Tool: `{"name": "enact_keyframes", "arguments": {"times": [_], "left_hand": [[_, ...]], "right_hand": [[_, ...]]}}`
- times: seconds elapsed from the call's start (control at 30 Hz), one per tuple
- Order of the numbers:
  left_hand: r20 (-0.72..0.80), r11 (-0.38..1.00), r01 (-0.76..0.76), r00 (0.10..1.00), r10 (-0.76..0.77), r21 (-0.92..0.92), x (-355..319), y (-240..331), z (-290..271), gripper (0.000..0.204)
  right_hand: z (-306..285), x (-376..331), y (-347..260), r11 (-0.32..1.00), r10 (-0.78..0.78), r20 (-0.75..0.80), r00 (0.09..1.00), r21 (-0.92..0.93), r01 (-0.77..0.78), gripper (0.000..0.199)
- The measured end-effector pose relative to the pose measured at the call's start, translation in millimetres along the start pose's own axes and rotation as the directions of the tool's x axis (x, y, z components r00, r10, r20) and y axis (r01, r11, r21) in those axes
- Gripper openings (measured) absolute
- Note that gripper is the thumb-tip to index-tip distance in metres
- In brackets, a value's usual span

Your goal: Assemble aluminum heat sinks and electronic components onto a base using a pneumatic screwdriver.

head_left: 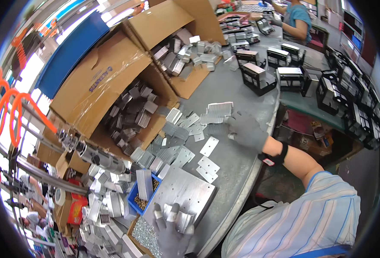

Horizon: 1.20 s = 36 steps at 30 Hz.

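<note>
Grey work gloves cover both of my hands. My left hand is at the lower middle, its fingers stretched and apart over the near end of a flat drilled metal plate. Beside its thumb and index finger sits a small stack of silvery metal pieces. Further right and away, my right hand is curled at the edge of a row of thin metal plates, its fingertips closed on them. Another row of plates lies just beyond. Loose plates with holes are scattered between my hands.
A blue bin of small brass-coloured parts and a box of screws stand left. An electric screwdriver hangs over piled metal parts. Open cartons hold more. Black-framed assemblies line the right; a co-worker is beyond.
</note>
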<state>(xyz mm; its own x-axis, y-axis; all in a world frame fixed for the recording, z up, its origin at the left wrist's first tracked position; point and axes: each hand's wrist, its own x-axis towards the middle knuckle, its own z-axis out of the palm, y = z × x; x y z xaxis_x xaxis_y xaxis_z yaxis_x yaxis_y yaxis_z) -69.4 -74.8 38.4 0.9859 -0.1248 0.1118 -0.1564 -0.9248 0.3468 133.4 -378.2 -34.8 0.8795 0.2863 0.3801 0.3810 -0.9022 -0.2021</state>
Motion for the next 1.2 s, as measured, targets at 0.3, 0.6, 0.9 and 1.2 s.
{"name": "enact_keyframes", "arguments": {"times": [0.3, 0.6, 0.9, 1.2], "left_hand": [[-0.412, 0.925, 0.376, 0.835, -0.364, -0.054, -101, 5, -10, 0.039], [-0.484, 0.83, 0.557, 0.726, -0.488, -0.002, -167, -6, 28, 0.042], [-0.528, 0.337, 0.834, 0.541, -0.654, 0.436, -247, 14, -13, 0.041], [-0.295, -0.31, 0.477, -0.108, -0.949, 0.822, -389, -60, -44, 0.018]], "right_hand": [[-18, -23, -69, 0.538, -0.767, -0.395, 0.506, 0.034, 0.842, 0.027], [-25, -4, -112, 0.117, -0.976, -0.148, 0.157, 0.247, 0.962, 0.029], [-46, 52, -135, 0.218, -0.976, 0.106, 0.191, 0.452, 0.865, 0.03], [4, 17, -155, 0.711, -0.596, 0.14, 0.791, 0.549, 0.439, 0.025]]}}
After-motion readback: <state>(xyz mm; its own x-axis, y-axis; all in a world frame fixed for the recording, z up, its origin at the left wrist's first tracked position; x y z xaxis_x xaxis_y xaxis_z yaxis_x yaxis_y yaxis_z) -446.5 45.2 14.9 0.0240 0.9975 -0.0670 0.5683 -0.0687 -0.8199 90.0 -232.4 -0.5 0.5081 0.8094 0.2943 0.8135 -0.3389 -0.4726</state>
